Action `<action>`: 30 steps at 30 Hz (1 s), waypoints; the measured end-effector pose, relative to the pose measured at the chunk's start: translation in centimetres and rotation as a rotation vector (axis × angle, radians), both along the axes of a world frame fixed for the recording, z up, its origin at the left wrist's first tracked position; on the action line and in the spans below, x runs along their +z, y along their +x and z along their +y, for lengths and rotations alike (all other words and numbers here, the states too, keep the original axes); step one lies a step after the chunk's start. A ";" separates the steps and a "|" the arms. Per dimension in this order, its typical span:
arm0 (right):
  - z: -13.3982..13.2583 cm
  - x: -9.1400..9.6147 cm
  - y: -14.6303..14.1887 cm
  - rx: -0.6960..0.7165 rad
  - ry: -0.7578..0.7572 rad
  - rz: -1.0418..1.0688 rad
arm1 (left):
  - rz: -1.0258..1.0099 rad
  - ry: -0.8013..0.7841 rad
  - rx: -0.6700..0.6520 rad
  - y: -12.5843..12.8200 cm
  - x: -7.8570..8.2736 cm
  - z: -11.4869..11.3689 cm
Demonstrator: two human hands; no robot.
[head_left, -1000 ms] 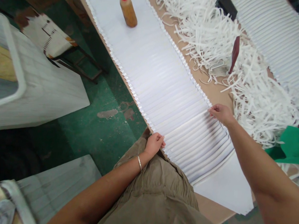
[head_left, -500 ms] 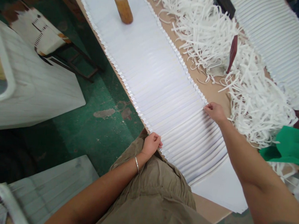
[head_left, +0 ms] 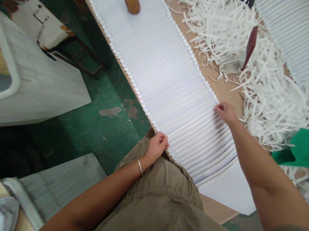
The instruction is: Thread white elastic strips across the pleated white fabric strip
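Note:
A long row of overlapping white sheets (head_left: 165,67) runs along the table, their edges lying in narrow ridges. Whether they are paper or cloth I cannot tell. My left hand (head_left: 157,147), with a bangle at the wrist, is closed in a pinch at the row's near side. Across the row, my right hand (head_left: 226,113) pinches the far end of the same raised sheet edge. Between both hands that edge stretches in a straight line. Nearer my body, the following edges curl up in rounded folds (head_left: 204,150), and a flat white sheet end (head_left: 230,189) lies beyond them.
A bottle of amber liquid (head_left: 131,1) stands on the row. Beyond lie a heap of white strips (head_left: 271,91), a dark red-handled tool (head_left: 249,48), green material (head_left: 304,147) and a second ridged row (head_left: 300,37). Pale bins (head_left: 48,88) and a stool (head_left: 87,61) are at left.
The view has shifted slightly, so the bottle sits higher and is partly cut off. Both hands keep their pinch at the two ends of the sheet edge, with little movement.

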State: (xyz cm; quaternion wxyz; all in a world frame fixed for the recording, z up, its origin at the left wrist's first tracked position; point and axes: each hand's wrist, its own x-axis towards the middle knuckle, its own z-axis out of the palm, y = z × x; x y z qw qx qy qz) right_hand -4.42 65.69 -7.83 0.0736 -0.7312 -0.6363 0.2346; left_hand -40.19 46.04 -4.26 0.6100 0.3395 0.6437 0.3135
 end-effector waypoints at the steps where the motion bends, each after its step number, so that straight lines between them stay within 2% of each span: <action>1: 0.0 0.0 0.0 0.004 -0.002 -0.001 | 0.001 0.009 -0.001 -0.1 0.2 0.0; 5: 0.0 0.0 -0.1 0.012 -0.005 -0.009 | 0.034 -0.004 -0.017 -0.2 0.2 0.1; 19: 0.3 0.0 -0.1 0.040 -0.008 -0.065 | 0.141 -0.130 -0.041 0.4 -2.9 0.5; 25: 0.3 0.1 -0.2 0.035 -0.005 -0.050 | 0.163 -0.134 -0.060 0.4 -3.4 0.6; 30: 0.3 0.2 -0.3 0.015 -0.030 -0.045 | 0.235 -0.172 -0.094 0.6 -3.2 1.0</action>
